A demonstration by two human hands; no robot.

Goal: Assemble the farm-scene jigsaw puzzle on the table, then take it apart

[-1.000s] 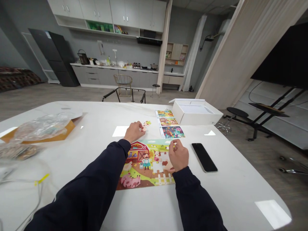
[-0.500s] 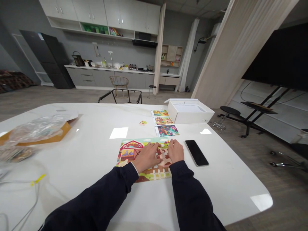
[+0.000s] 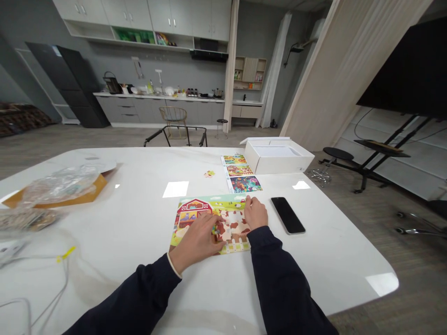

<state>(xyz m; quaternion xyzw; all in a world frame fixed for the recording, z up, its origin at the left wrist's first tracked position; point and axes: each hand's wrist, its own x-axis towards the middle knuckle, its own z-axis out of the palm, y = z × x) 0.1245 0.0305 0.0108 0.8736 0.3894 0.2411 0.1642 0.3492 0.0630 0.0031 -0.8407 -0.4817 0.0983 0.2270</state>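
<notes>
A farm-picture puzzle (image 3: 188, 214) with a red barn, cows and a white fence lies flat on the white table. My left hand (image 3: 199, 237) grips a puzzle piece (image 3: 223, 231) with cow markings between thumb and fingers, over the puzzle's lower middle. At the puzzle's right edge, my right hand (image 3: 256, 212) rests with its fingers curled together; whether anything is under the fingertips is hidden. One small loose piece (image 3: 209, 174) lies beyond the puzzle. Beside it is a sheet with three small pictures (image 3: 239, 170).
A black phone (image 3: 288, 215) lies right of my right hand. An open white box (image 3: 277, 156) stands behind it. Plastic wrapping on a yellow-brown envelope (image 3: 87, 193) is at the left, near cables (image 3: 64, 279) with a yellow tie.
My left hand has moved left and toward me, and a cow-patterned piece now shows at its fingertips. My right hand has stayed at the puzzle's right edge. The view has shifted slightly.
</notes>
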